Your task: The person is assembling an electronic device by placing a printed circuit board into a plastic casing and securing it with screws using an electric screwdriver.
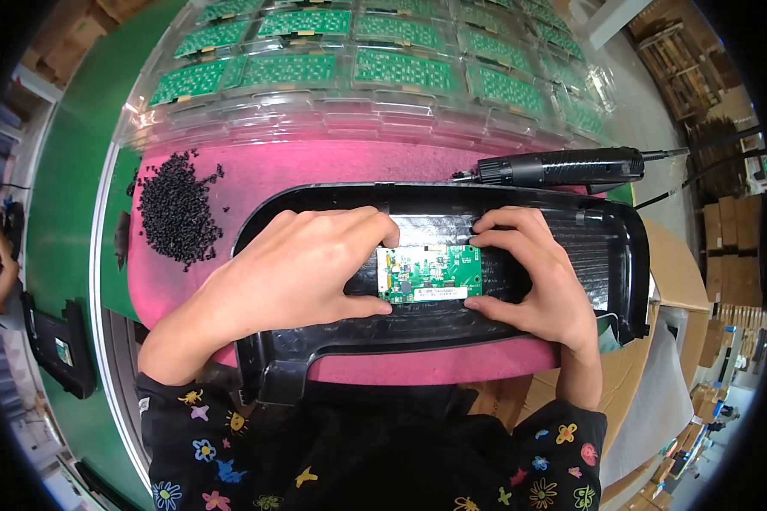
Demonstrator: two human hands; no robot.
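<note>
A green circuit board [439, 271] with a white label strip along its near edge sits inside a black plastic housing [332, 337]. My left hand [307, 260] grips the board's left end, its thumb at the near corner and fingers at the far one. At the right end, my right hand [541, 277] holds it the same way, thumb near and fingertips far. The board lies level over the housing's floor; whether it touches the floor I cannot tell. The housing rests on a pink mat [383, 368].
Small black screws or similar parts form a pile [179, 209] on the mat's left. A black electric screwdriver [562, 169] lies beyond the housing. Clear trays [315, 115] of green boards are stacked at the back. Left, a person's arm [4, 272] shows near another black housing [60, 341]. Cardboard [682, 272] stands right.
</note>
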